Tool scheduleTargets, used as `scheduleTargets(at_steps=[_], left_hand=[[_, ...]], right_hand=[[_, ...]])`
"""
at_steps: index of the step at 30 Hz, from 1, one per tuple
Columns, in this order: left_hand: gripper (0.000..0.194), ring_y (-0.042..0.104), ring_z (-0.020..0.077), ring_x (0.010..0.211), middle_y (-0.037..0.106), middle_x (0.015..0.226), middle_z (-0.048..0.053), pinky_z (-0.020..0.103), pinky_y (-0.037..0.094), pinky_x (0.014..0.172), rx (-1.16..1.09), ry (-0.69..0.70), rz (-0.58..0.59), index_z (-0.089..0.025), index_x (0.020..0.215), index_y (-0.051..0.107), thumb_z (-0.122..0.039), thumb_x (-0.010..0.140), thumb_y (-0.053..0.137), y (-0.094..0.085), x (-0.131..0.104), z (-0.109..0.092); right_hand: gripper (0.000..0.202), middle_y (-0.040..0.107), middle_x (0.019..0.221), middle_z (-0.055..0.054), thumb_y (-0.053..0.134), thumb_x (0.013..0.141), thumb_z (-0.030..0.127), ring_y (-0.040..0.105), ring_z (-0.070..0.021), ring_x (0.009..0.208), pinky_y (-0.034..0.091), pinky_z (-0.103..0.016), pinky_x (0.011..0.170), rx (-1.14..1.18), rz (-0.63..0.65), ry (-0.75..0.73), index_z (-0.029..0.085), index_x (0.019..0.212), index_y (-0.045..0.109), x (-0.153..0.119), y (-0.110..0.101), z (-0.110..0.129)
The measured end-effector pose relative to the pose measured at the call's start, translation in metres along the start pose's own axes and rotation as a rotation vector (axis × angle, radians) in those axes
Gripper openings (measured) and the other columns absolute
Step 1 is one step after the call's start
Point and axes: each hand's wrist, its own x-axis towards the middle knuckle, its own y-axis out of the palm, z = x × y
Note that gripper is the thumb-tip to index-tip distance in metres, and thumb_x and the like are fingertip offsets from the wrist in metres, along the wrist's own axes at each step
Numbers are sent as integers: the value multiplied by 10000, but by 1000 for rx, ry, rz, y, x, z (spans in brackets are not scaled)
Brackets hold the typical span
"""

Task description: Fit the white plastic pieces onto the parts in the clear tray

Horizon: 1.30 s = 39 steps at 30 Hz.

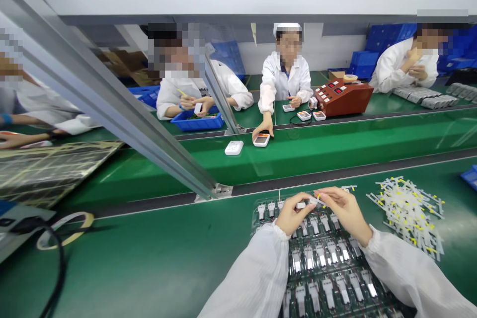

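Observation:
My left hand [294, 214] is closed with fingers and thumb around a small white part [301, 205]. My right hand [346, 209] pinches one end of a thin white strip [316, 201], whose other end meets the left fingers. Both hands hover over the far end of a clear plastic tray [257, 226] with rows of small white and silver parts [320, 253] and thin wires. To the right lies a loose heap of white strips with yellow ends [410, 213]. The fingers partly hide what lies between them.
A metal post [149, 129] slants across the left, bolted beside the green conveyor [335, 136]. On the conveyor, a co-worker's hand [265, 126] touches a white-framed device [261, 140] near another white device [234, 147]. A tape roll [87, 221] and black cable [59, 263] lie left.

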Motion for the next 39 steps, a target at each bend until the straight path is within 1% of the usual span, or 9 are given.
scheduleTargets(at_steps=[2,5,8,15,18,22,26,39], left_hand=[[286,647,199,870,705,929,79,256,490,730,-3,9,-3,-146,926,670,-416,842,623,0,0,0],[295,647,205,904,707,953,86,264,492,770,-13,21,10,-144,936,671,-420,845,625,-1,0,-1],[286,650,202,914,710,964,84,267,488,796,-12,27,26,-144,945,674,-410,853,622,-1,0,-2],[295,652,203,922,713,967,81,273,488,814,-14,37,29,-146,940,677,-422,854,620,0,0,-1],[288,650,204,924,712,959,79,273,486,813,-23,38,29,-146,932,678,-418,856,618,0,1,0],[271,644,211,964,710,997,84,287,474,860,-35,48,36,-151,947,682,-401,862,618,0,1,1],[257,637,214,994,705,1028,89,296,464,894,-40,63,35,-156,962,687,-384,865,621,0,1,2],[210,620,198,944,691,963,86,297,455,860,-19,179,40,-158,961,698,-332,885,610,-1,2,2]], right_hand=[[302,709,1101,-67,705,782,393,666,-228,1037,524,-406,970,-38,27,-11,234,1037,675,-2,0,-3],[322,690,1146,-65,701,791,371,655,-229,1064,510,-415,996,-75,53,-20,239,1082,662,-5,1,-7],[291,691,1140,-62,667,823,365,658,-221,1057,521,-404,984,-86,68,-28,238,1085,661,-5,0,-8],[244,694,1123,-45,647,842,335,660,-198,1039,529,-365,964,-134,77,-71,242,1068,663,-4,0,-8],[225,696,1107,-45,630,854,325,652,-201,1043,524,-371,956,-189,72,-105,241,1060,665,-4,-1,-9],[232,685,1136,-45,615,866,330,630,-209,1083,501,-388,978,-261,52,-130,252,1080,660,-4,-2,-10],[240,672,1159,-43,592,884,332,623,-199,1093,499,-377,983,-253,69,-127,258,1107,641,-5,-1,-10],[240,666,1170,-41,538,920,298,625,-172,1084,504,-337,968,-325,101,-151,251,1145,609,-7,0,-6]])
